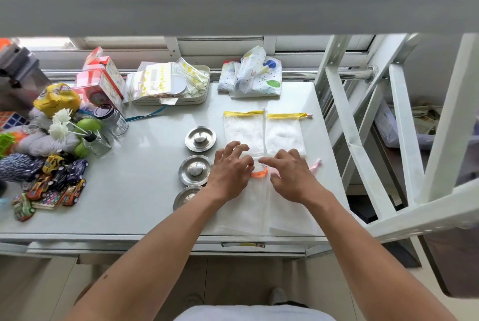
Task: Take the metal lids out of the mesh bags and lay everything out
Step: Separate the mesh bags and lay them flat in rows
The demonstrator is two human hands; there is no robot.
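Note:
Three round metal lids lie in a column on the white table (134,191): the far lid (200,138), the middle lid (195,170) and the near lid (187,197), partly hidden by my left forearm. To their right lie two flat white mesh bags with yellow top bands, the left one (243,130) and the right one (284,135). Closer to me lie two more mesh bags, one with an orange band (248,206) and one with a pink cord (290,214). My left hand (229,174) and my right hand (291,177) rest spread on the tops of these near bags, holding nothing.
Clutter fills the table's left side: toy cars (59,180), a glass jar (114,119), a diffuser bottle (97,143), boxes (103,82). A tray of zip bags (171,84) and a dotted cloth bundle (251,77) sit at the back. A white metal frame (375,139) stands right.

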